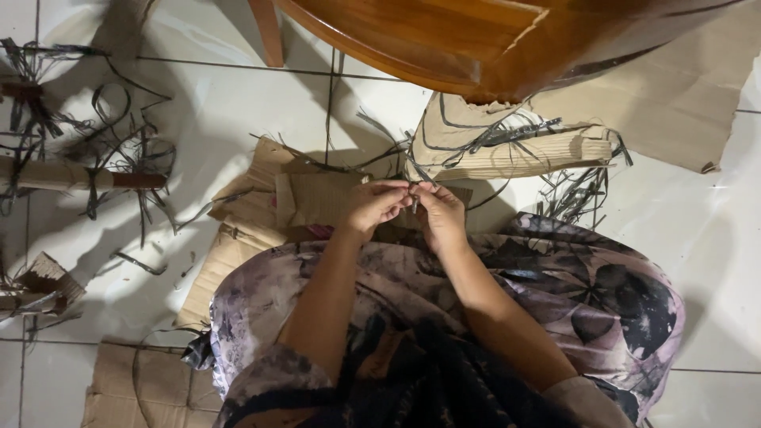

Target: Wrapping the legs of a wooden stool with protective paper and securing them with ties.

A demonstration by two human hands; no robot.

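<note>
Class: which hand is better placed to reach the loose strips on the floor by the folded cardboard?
Likely the right hand: the strips lie on its side; the left hand would have to cross over.

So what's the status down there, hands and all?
Left hand and right hand both pinching a thin dark strip. Cardboard pieces underneath. Nothing blocking.

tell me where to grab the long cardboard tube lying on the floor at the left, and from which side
Probably best at the pale middle of the cardboard tube, coming straight down from above. It lies flat on the tiles, so only its top and sides are free. Dark strips tangle over its darker right end, and its left end runs out of view.
</note>
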